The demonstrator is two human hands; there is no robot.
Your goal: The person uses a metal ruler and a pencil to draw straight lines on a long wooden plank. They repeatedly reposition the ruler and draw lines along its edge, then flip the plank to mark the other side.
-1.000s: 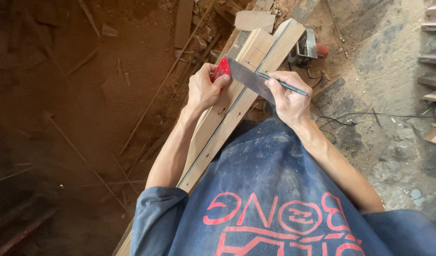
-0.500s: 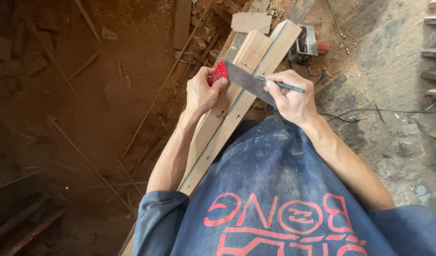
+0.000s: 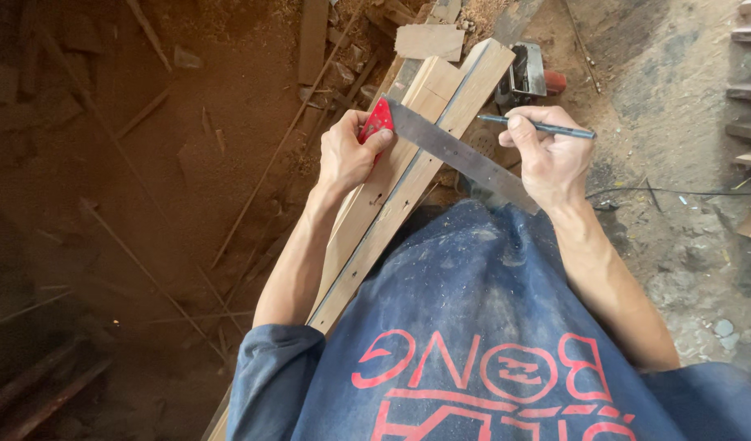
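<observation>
Offcuts (image 3: 429, 39) and a power tool (image 3: 529, 72) crowd the frame's top beyond the planks (image 3: 408, 171). Left hand (image 3: 348, 155) presses the try square (image 3: 441, 145) down, fingers curled on its red stock. Right hand (image 3: 551, 159) pinches a pencil (image 3: 539, 126) off the planks' right edge, over bare floor.

The steel blade of the try square (image 3: 457, 152) lies slantwise across the two long wooden planks (image 3: 408, 175), barring any pass along their top there. The left hand (image 3: 348, 155) on the red stock (image 3: 377, 121) closes off the planks' left edge. The right hand (image 3: 549, 160), with a pencil (image 3: 547, 127), hovers off the right edge above the blade's tip. Beyond the plank ends a power tool (image 3: 527, 73) and wood offcuts (image 3: 429, 39) crowd the floor; a cable (image 3: 678, 193) trails across the bare ground to the right
</observation>
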